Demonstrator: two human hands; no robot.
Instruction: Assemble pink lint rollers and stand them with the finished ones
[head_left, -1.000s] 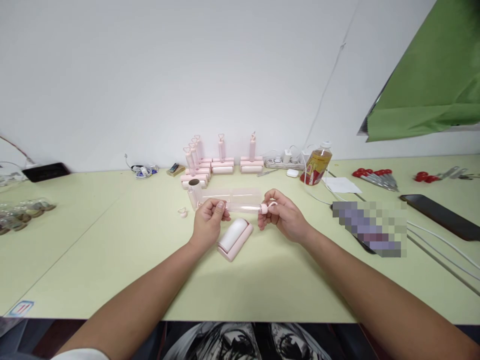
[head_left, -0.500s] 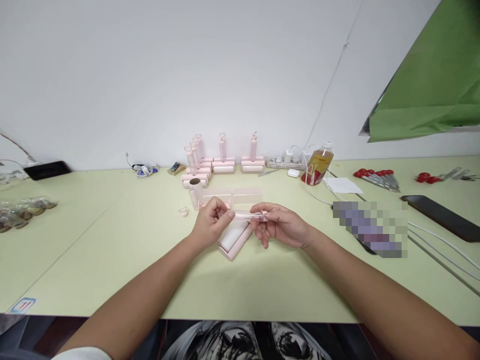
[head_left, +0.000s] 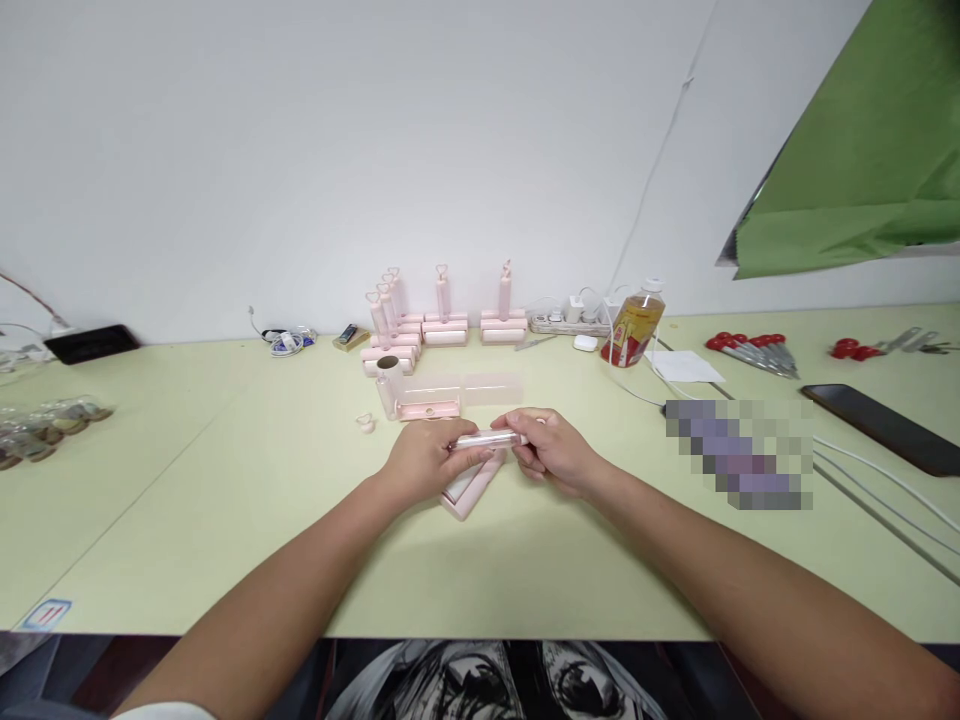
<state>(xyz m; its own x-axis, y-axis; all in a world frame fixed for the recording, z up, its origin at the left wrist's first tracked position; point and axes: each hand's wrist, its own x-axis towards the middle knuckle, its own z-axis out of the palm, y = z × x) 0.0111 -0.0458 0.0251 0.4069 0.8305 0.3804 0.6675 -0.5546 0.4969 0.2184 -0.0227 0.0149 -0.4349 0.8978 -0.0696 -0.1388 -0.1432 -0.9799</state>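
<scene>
My left hand (head_left: pixel 420 465) and my right hand (head_left: pixel 553 448) meet over the middle of the pale green table (head_left: pixel 225 520). Together they pinch a thin clear-pink handle tube (head_left: pixel 487 438), held level between them. Its pink ring end is hidden inside my right fingers. Directly under the hands lies a pink lint-roller head with a white roll (head_left: pixel 469 485), partly covered by my left hand. Just behind them sit a small paper roll (head_left: pixel 388 384), a pink base piece (head_left: pixel 427 409) and clear covers (head_left: pixel 487 388).
Finished pink rollers (head_left: pixel 442 325) stand in rows at the back. A power strip (head_left: pixel 570 322), a drink bottle (head_left: pixel 634 328), red-handled tools (head_left: pixel 750 353), a dark phone (head_left: pixel 885 428) and white cables (head_left: pixel 885 480) fill the right side. Small jars (head_left: pixel 45 420) sit at the left edge.
Both hands have brought the handle tube lower and nearer, down over the roller head. My right fingers have closed round the ring end, which showed one second ago.
</scene>
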